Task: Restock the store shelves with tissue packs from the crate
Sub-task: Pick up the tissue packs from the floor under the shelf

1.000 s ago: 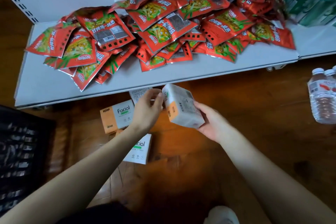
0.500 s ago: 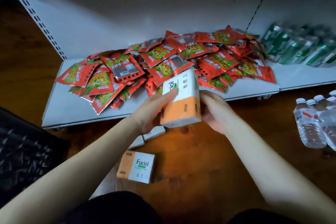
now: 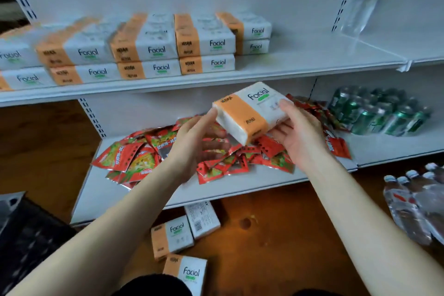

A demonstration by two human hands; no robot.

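One tissue pack is held in the air in front of the shelving, below the front edge of the upper shelf and above the lower shelf. It is a soft, rectangular plastic-wrapped block, tilted, white with a broad orange band across its left part and the word "Facial" printed over a green mark on the white part. The right hand grasps its right end, thumb on the top face and fingers underneath. The left hand is released, its fingers fairly straight and blurred, with one fingertip touching the pack's orange end. Behind and above, matching stacked tissue packs fill the left and middle of the upper shelf in a row, two high, labels facing forward; the right part of that shelf is bare. Under the hands, red snack packets lie in a loose heap on the lower shelf, and green drink containers, too blurred to tell cans from bottles, lie on their sides to the right. Three loose tissue packs sit on the wooden floor below the shelf edge. Clear water bottles stand at the right, and a black crate sits at the lower left.
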